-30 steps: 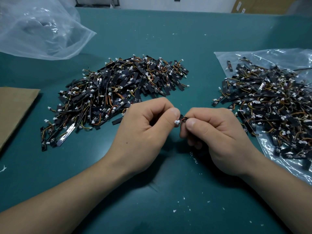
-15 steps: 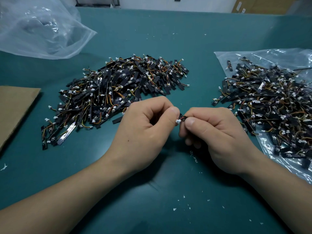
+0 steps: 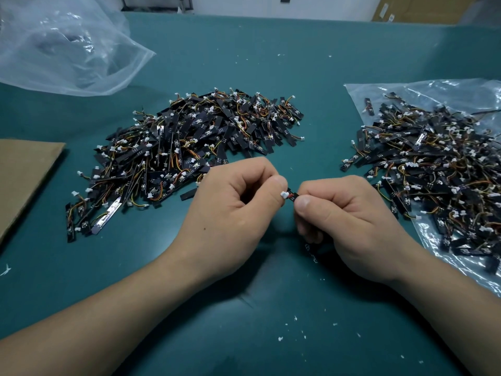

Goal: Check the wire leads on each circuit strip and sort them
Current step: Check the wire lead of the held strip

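The left grip [image 3: 233, 210] is pinching the white plug [image 3: 283, 195], the right grip [image 3: 349, 221] the circuit strip [image 3: 296, 196] beside it; it is looking light, its wires [image 3: 290, 196] fragile.

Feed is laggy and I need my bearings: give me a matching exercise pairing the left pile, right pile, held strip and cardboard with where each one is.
Things:
1. left pile
2. right pile
3. held strip
4. cardboard

Places:
A. pinched between left hand and right hand
B. on a clear bag
C. flat at the left edge of the view
D. heaped on the bare mat, mid-table

Pairs: 1-D, 2-B, 3-A, 4-C
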{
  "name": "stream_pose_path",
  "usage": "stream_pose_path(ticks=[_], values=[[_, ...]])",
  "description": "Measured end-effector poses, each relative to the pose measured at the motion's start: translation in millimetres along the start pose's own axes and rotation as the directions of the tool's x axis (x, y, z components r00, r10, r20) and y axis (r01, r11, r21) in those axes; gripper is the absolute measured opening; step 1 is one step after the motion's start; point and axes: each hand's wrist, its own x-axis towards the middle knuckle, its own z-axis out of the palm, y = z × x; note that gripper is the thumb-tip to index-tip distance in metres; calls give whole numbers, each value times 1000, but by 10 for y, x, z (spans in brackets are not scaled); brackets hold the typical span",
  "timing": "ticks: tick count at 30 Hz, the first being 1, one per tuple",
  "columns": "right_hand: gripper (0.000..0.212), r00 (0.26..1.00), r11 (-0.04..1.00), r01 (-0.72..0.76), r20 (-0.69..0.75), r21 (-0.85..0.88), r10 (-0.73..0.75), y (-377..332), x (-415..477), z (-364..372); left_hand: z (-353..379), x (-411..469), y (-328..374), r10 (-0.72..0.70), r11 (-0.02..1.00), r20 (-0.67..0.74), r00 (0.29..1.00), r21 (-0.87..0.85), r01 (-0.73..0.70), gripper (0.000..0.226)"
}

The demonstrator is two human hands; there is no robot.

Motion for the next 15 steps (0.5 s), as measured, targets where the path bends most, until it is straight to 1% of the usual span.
stream_pose_path(ticks=[3, 5, 6, 7, 8, 9, 10, 11, 12, 13, 15], values=[[39, 1000, 1000, -4, 27, 5, 4, 12, 1, -11, -5, -4, -5, 11, 1000, 6, 1000, -20, -10, 34], [45, 998, 1000, 5, 66, 11, -6, 27, -7, -13, -11, -5, -3, -5, 998, -1, 1000, -60, 5, 32], [47, 998, 1000, 20, 59, 17, -21, 31, -12, -5, -10, -6, -3, -16, 996, -8, 1000, -84, 15, 29], [46, 999, 999, 45, 9, 24, -45, 32, -16, 6, -5, -7, -4, -26, 994, -31, 999, -110, 22, 25], [42, 994, 996, 73, -84, 46, -69, 34, -17, 15, -3, -7, -4, -38, 991, -74, 997, -133, 28, 20], [35, 977, 989, 99, -201, 111, -76, 38, -11, 19, 2, -7, -8, -52, 989, -132, 990, -144, 33, 18], [24, 953, 970, 116, -298, 213, -48, 41, -1, 16, 7, -5, -18, -67, 990, -186, 980, -136, 42, 19], [18, 933, 948, 114, -359, 296, 0, 52, 16, 6, 13, -3, -31, -79, 992, -222, 972, -113, 54, 21], [21, 921, 937, 95, -386, 336, 45, 67, 34, 5, 21, -3, -42, -88, 994, -238, 967, -80, 70, 23], [24, 919, 943, 72, -388, 326, 64, 90, 48, 1, 27, -6, -44, -87, 996, -240, 967, -37, 81, 24], [24, 930, 976, 33, -365, 214, 49, 130, 56, 13, 31, -27, -30, -67, 995, -225, 972, 61, 83, 25]])
